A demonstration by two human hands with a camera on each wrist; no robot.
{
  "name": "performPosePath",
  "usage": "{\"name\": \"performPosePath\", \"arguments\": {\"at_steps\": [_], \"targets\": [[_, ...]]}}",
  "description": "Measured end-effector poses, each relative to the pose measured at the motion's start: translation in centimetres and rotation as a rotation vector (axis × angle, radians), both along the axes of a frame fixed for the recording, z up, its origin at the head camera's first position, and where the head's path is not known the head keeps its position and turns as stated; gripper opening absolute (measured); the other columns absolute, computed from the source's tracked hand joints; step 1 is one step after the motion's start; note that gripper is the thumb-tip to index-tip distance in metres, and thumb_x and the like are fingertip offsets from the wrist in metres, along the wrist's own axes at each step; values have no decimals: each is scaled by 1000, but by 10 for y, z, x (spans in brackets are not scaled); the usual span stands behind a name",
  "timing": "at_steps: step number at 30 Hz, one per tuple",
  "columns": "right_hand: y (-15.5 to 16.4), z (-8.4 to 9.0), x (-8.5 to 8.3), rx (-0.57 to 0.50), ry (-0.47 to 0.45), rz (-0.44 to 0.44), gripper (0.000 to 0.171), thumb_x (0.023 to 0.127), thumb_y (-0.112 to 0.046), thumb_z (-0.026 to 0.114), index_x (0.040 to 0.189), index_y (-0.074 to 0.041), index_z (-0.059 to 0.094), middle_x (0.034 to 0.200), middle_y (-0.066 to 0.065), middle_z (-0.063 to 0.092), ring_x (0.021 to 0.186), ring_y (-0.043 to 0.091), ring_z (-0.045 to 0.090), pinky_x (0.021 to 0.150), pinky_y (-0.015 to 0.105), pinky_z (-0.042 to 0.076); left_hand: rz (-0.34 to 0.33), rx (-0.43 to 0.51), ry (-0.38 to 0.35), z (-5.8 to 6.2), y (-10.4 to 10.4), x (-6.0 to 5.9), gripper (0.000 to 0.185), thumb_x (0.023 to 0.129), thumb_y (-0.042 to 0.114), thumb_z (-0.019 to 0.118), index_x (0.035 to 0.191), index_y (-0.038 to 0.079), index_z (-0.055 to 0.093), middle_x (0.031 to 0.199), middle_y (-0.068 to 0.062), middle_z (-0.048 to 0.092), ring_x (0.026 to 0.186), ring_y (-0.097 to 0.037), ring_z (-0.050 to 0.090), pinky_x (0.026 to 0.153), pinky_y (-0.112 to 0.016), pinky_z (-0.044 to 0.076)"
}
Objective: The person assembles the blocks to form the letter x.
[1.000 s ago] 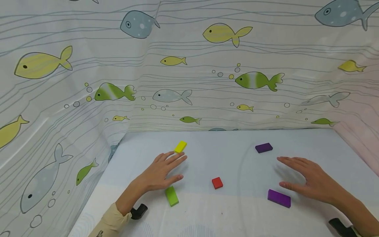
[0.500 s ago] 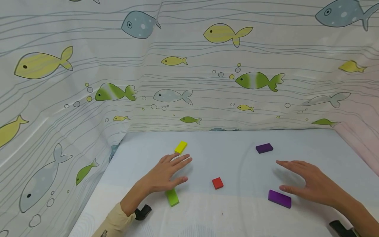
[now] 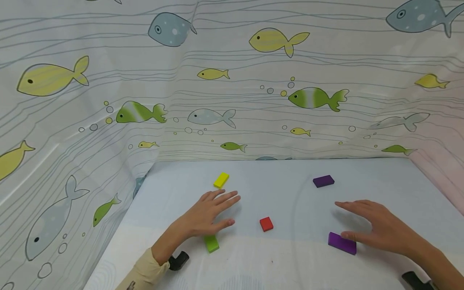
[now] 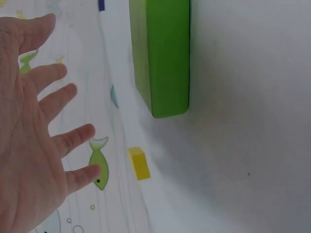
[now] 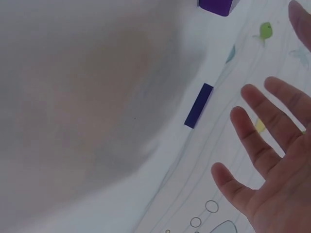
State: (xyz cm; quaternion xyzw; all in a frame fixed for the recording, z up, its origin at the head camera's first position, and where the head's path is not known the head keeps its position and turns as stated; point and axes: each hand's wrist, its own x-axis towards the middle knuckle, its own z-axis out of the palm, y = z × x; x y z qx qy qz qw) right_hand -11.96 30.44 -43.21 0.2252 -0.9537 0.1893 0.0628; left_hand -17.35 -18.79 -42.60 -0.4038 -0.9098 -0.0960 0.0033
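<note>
My left hand hovers flat over the pale blue table, fingers spread and straight, holding nothing; the left wrist view shows its open palm. A green block lies just under its wrist, partly hidden. A yellow block lies beyond its fingertips. My right hand is also flat and spread, empty, its thumb beside a purple block. A red block sits between the hands. A second purple block lies farther back.
A fish-print cloth rises as a wall at the back and along the left and right sides of the table. A black wrist-camera strap shows at the left sleeve.
My left hand has slid right and slightly forward, covering more of the green block. My right hand has drawn back toward me, its thumb now at the near purple block.
</note>
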Motion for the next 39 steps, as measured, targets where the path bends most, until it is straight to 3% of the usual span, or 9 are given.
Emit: {"name": "performPosePath", "arguments": {"at_steps": [5,15,24,39], "targets": [[-2,-2,2,-14,22,20,73,73,-60,78,136,-28,61,125,-5,64,115,26,51,86,60,43,0,-14,-37,0,5,2,68,99,60,39,158,28,26,162,7,24,143,-32,28,111,-55,22],[-4,-4,4,4,33,31,72,73,-62,77,135,-29,61,122,-11,64,112,19,52,84,55,46,-39,0,-22,-4,12,3,67,100,60,37,157,27,27,161,6,26,142,-32,29,111,-55,23],[-5,-7,6,27,57,32,71,71,-65,76,132,-31,64,120,-17,64,109,13,53,85,51,46,-60,-6,-65,-3,20,5,66,100,54,40,157,23,29,161,4,26,143,-34,28,110,-58,23],[-8,-8,10,54,39,51,66,72,-68,74,127,-30,67,106,-25,62,102,7,54,82,48,49,-114,-8,-45,-9,29,7,62,100,46,44,156,23,31,160,3,29,139,-31,35,110,-54,26]]}}
